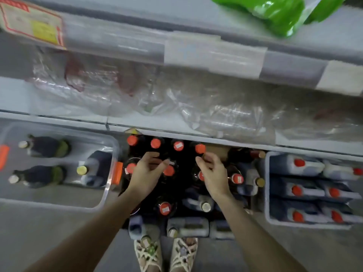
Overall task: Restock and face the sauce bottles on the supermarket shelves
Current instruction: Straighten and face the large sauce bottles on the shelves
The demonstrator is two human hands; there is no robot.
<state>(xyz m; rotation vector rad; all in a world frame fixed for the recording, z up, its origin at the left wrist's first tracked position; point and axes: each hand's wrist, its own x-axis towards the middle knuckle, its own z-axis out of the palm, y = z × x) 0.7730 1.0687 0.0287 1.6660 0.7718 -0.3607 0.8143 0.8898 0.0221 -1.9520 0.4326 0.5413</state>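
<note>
Floor-level stock check

Finds red-capped sauce bottles [155,143] upright in rows on the floor under the lowest shelf [161,124] edge. Notes left grip [146,169] released, fingers loosely bent above the caps. Cannot tell right grip [213,171] state: fingers curled beside a cap, view blurred

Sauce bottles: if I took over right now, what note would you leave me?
Left hand: open, hovering over the red-capped bottles, holding nothing.
Right hand: fingers curled by the back row's right end; grip unclear.
Where: red-capped bottles stand in rows below the shelf edge; gold-capped jugs nearer the feet; left bin holds three bottles lying down; right bin is packed with red-capped jugs.
Done: back row of four looks lined up.
Left: probably tidy the nearer rows and shelve the bin stock.
</note>
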